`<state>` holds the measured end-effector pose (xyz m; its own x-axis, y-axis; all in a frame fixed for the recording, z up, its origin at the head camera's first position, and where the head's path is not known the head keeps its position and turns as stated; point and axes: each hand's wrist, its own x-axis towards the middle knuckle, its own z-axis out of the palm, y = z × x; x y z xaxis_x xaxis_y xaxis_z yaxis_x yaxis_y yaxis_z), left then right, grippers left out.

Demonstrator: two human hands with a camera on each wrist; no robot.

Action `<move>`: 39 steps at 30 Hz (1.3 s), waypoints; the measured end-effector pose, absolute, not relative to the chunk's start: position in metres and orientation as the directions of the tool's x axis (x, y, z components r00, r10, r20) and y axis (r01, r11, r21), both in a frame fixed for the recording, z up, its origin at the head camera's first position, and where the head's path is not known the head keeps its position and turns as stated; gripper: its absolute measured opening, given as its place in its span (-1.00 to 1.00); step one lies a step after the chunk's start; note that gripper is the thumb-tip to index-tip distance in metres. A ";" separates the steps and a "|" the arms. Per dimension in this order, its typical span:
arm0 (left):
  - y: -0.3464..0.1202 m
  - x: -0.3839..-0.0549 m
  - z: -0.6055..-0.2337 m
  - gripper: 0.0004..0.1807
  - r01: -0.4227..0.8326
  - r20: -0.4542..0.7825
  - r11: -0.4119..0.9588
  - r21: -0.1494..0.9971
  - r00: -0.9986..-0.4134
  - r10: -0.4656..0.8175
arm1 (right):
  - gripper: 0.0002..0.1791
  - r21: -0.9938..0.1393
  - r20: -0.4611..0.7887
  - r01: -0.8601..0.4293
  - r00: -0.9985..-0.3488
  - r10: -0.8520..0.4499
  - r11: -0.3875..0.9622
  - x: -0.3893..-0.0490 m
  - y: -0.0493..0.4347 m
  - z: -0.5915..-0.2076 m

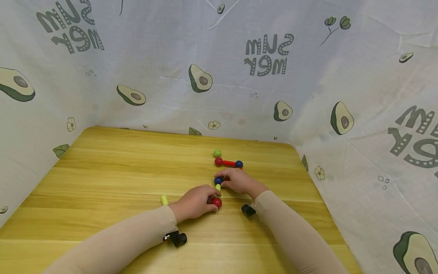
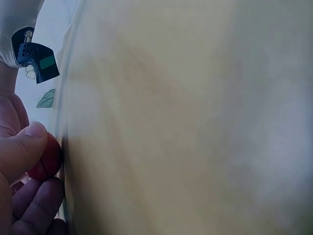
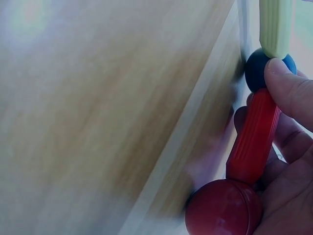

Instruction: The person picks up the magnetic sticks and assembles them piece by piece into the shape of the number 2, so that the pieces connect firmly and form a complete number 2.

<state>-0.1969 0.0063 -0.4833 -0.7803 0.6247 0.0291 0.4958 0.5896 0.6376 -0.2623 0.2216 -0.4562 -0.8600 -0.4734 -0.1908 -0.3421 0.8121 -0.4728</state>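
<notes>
My left hand point(image 1: 196, 201) grips a red ball point(image 1: 217, 203) between thumb and fingers; the left wrist view shows that red ball point(image 2: 48, 157) close up, near the wooden tabletop. A yellow-green rod point(image 1: 218, 187) spans from this ball towards a blue ball point(image 1: 218, 181), which my right hand point(image 1: 239, 180) pinches. In the right wrist view, the thumb presses the blue ball point(image 3: 255, 71), with the yellow-green rod point(image 3: 275, 27) on one side and a red ribbed rod point(image 3: 253, 137) on the other. That red rod ends at another red ball point(image 3: 223, 208), largely covered by the hand in the head view.
Beyond the right hand lie a dark red ball point(image 1: 218, 161), a red rod point(image 1: 229, 163) and a blue ball point(image 1: 238, 164), joined in line. Just behind them is a green ball point(image 1: 217, 153). A loose yellow-green rod point(image 1: 164, 199) lies by the left wrist. Patterned cloth point(image 1: 164, 57) borders the wooden table point(image 1: 119, 163).
</notes>
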 end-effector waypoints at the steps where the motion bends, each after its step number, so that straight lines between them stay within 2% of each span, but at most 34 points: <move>1: 0.007 -0.197 -0.483 -0.54 0.498 0.028 0.591 0.634 -0.779 0.626 | -0.61 -0.473 -0.190 -0.343 -0.860 -0.474 0.812 -0.262 0.222 -0.456; 10: 0.008 -0.197 -0.482 -0.55 0.479 0.009 0.593 0.647 -0.783 0.622 | -0.49 -0.506 -0.170 -0.318 -0.875 -0.453 0.802 -0.263 0.230 -0.451; 16: 0.008 -0.197 -0.482 -0.55 0.465 -0.007 0.604 0.647 -0.789 0.614 | -0.54 -0.499 -0.126 -0.316 -0.895 -0.429 0.807 -0.264 0.257 -0.445; 21: 0.008 -0.197 -0.484 -0.55 0.459 -0.012 0.612 0.644 -0.794 0.608 | -0.50 -0.483 -0.195 -0.233 -0.911 -0.363 0.844 -0.265 0.279 -0.444; 28: 0.009 -0.197 -0.486 -0.55 0.466 -0.004 0.614 0.637 -0.794 0.608 | -0.42 -0.500 -0.303 -0.168 -0.885 -0.353 0.850 -0.265 0.291 -0.448; 39: 0.012 -0.196 -0.484 -0.54 0.466 -0.001 0.605 0.645 -0.792 0.611 | -0.54 -0.539 -0.317 -0.114 -0.891 -0.326 0.835 -0.266 0.294 -0.454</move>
<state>-0.1961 0.0117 -0.4841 -0.7917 0.6110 -0.0012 0.4663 0.6054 0.6450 -0.2655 0.2940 -0.4535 -0.8905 -0.3262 -0.3171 -0.1140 0.8348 -0.5386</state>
